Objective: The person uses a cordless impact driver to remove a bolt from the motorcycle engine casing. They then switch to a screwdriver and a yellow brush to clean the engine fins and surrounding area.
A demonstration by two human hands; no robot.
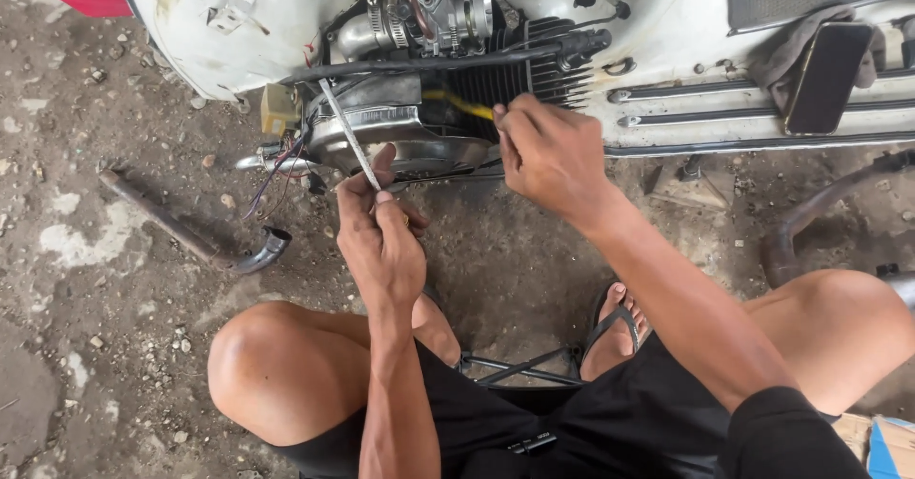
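Observation:
I squat in front of a white scooter [286, 12] with its engine [429, 107] exposed. My left hand [381, 241] grips a long thin metal tool [345, 126] that slants up to the engine's silver cover [381, 131]. My right hand [548, 155] is closed on a yellow-handled tool [462, 103], whose tip points left into the black cooling fins [496, 79]. Both hands sit close together just below the engine.
A bent metal exhaust pipe [191, 236] lies on the dirt floor at left. A dark phone [824, 77] and a grey rag [796, 45] rest on the scooter's footboard at right. Another curved pipe [810, 217] lies at far right. Loose coloured wires [276, 169] hang by the engine.

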